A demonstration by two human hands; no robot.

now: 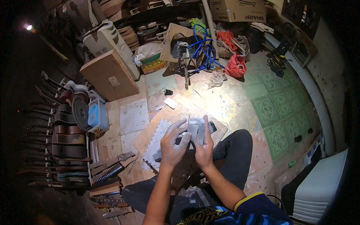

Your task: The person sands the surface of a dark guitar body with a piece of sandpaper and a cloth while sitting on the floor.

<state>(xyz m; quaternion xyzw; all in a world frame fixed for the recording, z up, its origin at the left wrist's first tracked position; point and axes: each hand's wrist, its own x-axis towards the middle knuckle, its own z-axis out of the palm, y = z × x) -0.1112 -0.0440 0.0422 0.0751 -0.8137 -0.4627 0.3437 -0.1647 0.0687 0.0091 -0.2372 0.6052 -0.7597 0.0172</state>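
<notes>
Powdery left hand (174, 145) and right hand (203, 149), half-curled, hold a grey sheet (194, 128) between them — such dustiness might let it slip

Green patterned floor tiles (275, 112) sweep down the right, paler, scuffed tiles (134, 114) fill the left, and there's a bright pool of light (221, 105) blazing between them! A small lamp (28, 27) glares from deep shadow, upper left; lower down, guitars (68, 139) stand packed in a row. Far right, a dim wall (332, 60), a pale strip (304, 77) along its foot.
</notes>
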